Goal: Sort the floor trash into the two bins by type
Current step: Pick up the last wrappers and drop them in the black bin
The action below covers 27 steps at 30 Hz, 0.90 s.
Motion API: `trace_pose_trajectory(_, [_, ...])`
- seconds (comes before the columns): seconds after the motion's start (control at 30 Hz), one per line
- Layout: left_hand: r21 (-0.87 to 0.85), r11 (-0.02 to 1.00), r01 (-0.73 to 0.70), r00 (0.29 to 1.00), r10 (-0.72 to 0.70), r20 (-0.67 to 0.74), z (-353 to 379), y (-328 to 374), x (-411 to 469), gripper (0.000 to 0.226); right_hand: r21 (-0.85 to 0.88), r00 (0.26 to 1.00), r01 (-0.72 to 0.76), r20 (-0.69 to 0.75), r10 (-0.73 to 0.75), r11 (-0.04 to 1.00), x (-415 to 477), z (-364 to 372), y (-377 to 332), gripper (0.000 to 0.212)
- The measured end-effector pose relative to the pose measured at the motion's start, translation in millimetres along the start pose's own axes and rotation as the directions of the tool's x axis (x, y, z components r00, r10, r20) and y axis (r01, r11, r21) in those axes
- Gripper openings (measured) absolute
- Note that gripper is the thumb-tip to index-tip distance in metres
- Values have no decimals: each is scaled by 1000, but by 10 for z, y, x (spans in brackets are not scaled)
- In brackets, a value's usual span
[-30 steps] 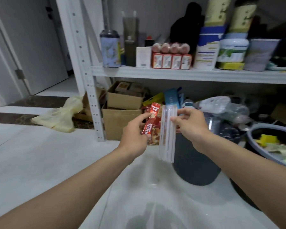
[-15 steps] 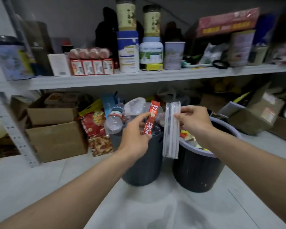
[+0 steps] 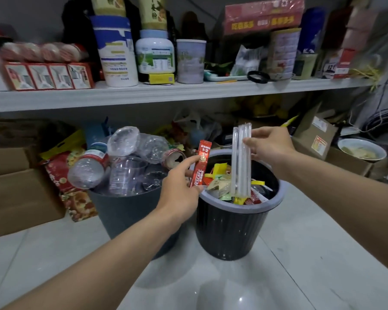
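Observation:
My left hand [image 3: 179,186] pinches a red Nescafe sachet [image 3: 201,163] upright at the left rim of the right bin. My right hand [image 3: 271,144] pinches the top of a clear pack of straws [image 3: 241,162], which hangs straight down over that bin. The right bin [image 3: 231,229] is black and ribbed with a grey rim, and holds colourful wrappers and sachets. The left bin [image 3: 126,213] is dark grey and is heaped with clear plastic bottles and cups [image 3: 121,162] and a can.
A white metal shelf [image 3: 166,92] loaded with jars, tins and boxes runs across just above and behind the bins. Cardboard boxes [image 3: 16,193] stand at the left, more boxes and a bowl [image 3: 361,151] at the right. Pale glossy floor tiles [image 3: 233,287] lie in front.
The view has swung right and drawn closer to the bins. Both hands have moved from in front of the left bin to over the right bin, still holding the sachet and the straws.

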<state>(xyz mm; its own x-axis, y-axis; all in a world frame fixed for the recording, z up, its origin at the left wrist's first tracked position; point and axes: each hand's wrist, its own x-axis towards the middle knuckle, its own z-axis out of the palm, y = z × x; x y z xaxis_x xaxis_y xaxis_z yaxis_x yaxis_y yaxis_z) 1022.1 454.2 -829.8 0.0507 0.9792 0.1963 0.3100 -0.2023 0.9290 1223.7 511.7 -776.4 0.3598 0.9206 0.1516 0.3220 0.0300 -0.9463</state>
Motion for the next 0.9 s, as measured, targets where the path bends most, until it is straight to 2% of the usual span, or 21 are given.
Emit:
trace_pose_trajectory(0.1, [-1,1000,13,1000,-13,19,145,-53,85,64,-51,1000,-5,-8,5,999,142,-45,92,10])
trace_pose_trajectory(0.2, [6,1000,19,999,-20,29,228,-73,148,65,-143,1000,-2,20,5,990,239,-60,153,10])
trace_pose_trajectory(0.23, [7,1000,21,999,-21,32,251,-79,165,65,-166,1000,-6,27,10,986,257,-66,184,12])
trace_pose_trajectory(0.33, [16,999,32,999,-32,38,327,-82,225,64,-213,999,-18,31,25,977,307,-83,316,37])
trace_pose_trajectory(0.6, [-3,999,38,999,-38,14,575,-54,460,64,-322,997,60,65,-41,945,220,-109,523,38])
trace_pose_trajectory(0.9, [104,990,95,995,-95,0,815,-118,596,58,-347,994,100,71,-80,933,81,-48,542,36])
